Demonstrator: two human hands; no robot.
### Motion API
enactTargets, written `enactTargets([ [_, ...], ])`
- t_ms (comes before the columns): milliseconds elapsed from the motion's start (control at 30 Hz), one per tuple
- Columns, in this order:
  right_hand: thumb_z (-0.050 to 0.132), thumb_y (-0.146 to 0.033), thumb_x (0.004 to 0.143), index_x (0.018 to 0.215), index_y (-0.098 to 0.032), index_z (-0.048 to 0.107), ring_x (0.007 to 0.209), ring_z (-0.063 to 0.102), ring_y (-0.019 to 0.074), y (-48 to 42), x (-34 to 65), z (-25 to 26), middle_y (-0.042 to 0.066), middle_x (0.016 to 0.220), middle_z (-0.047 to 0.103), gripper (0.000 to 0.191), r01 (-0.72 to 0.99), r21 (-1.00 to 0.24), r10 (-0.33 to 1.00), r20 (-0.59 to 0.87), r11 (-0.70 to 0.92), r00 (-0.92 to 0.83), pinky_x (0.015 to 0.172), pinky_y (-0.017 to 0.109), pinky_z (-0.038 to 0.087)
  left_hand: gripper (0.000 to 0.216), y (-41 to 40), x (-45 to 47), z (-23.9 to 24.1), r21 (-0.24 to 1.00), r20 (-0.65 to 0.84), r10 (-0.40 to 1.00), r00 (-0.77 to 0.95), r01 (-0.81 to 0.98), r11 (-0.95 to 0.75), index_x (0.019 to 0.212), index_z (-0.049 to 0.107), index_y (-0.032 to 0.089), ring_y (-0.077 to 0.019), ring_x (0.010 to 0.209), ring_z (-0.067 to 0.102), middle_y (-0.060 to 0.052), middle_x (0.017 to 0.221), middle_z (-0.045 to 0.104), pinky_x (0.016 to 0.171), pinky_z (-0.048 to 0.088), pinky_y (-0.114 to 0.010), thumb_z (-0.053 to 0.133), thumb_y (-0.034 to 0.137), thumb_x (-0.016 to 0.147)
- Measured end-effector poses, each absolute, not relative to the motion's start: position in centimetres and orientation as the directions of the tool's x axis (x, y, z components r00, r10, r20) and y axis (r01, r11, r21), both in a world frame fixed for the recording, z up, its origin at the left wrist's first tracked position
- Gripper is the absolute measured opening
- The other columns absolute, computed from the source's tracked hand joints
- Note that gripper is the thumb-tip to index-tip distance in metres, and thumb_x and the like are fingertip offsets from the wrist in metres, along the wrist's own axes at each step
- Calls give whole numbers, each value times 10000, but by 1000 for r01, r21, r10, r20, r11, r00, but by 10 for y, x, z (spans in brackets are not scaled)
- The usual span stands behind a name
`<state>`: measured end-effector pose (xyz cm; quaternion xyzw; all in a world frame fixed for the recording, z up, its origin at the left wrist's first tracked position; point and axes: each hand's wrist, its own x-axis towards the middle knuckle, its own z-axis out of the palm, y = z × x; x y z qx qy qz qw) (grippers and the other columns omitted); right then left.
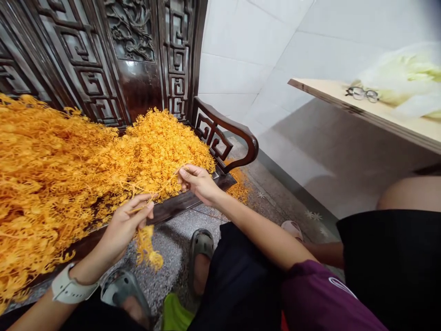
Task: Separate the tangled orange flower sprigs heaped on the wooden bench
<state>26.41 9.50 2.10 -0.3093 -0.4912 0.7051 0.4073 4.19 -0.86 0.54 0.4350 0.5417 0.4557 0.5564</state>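
Note:
A big heap of orange plastic sprigs (62, 170) covers the seat of a dark carved wooden bench (220, 133). My left hand (126, 225), with a white watch on its wrist, is pinched shut on a small orange sprig (148, 248) that dangles below the fingers. My right hand (198, 181) is closed on a thin orange stem (161, 184) at the heap's near edge, by the bench's armrest. That stem runs between both hands.
My grey sandals (201, 243) rest on the speckled floor. Another person's bare leg and black shorts (389, 257) are at the right. A wooden board (379, 115) at upper right bears glasses (361, 94) and a bag of pale material. Loose sprigs (239, 184) lie under the armrest.

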Motion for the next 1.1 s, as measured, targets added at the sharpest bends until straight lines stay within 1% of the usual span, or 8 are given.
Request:
enactTargets([
  [133,801,-404,851,976,-209,646,641,513,97,100,273,33,-12,822,594,279,-376,-912,892,25,-165,-451,623,247,416,440,-8,36,-4,979,-182,980,84,108,173,1120,763,235,-228,906,670,-74,951,737,813,518,-285,828,530,801],
  [267,741,-328,895,955,-230,580,652,481,97,108,283,44,-21,836,563,198,-440,-885,925,29,-153,-380,650,249,434,367,-11,35,-15,977,-149,978,148,176,122,925,807,225,-252,904,673,-88,900,742,839,527,-311,776,578,832],
  [467,692,-302,919,1051,-222,610,709,526,107,112,283,40,4,914,617,174,-359,-920,933,-21,-159,-359,659,248,441,456,-6,39,-2,912,-342,940,-20,-248,327,977,797,192,-197,903,696,-94,994,761,810,574,-249,948,491,667],
  [633,654,-424,963,1070,-192,651,901,581,144,103,265,33,62,1061,669,255,-52,-990,893,-92,-127,-441,746,264,450,286,21,44,26,861,-228,972,-52,-477,176,1026,767,188,-136,894,688,-75,1043,750,775,579,-195,888,313,799],
  [767,700,-428,934,1095,-215,678,1093,569,177,93,244,37,55,1161,657,268,-23,-997,849,75,73,-523,928,309,463,261,35,47,35,840,-180,982,-54,-528,125,1007,737,177,-116,825,669,-72,1018,752,729,558,-188,878,273,811],
  [867,714,-377,923,1055,-220,670,958,586,156,90,234,39,39,1065,662,210,-98,-990,793,139,100,-593,901,321,488,296,35,49,33,874,-92,993,-70,-483,47,987,741,181,-107,779,638,-65,1002,753,701,525,-190,903,314,778],
  [1000,694,-405,927,942,-201,656,726,495,104,94,234,34,5,862,595,208,-85,-992,846,122,91,-520,675,246,456,353,29,49,27,976,-59,998,-22,-211,53,926,784,166,-109,647,547,-70,897,740,600,454,-221,866,483,793],
  [1100,712,-473,908,927,-197,626,621,401,87,100,237,25,-26,764,508,290,-82,-995,891,93,63,-444,544,224,365,386,22,48,22,995,-86,994,69,-45,89,855,795,169,-158,748,613,-75,869,744,704,492,-254,833,550,803],
])
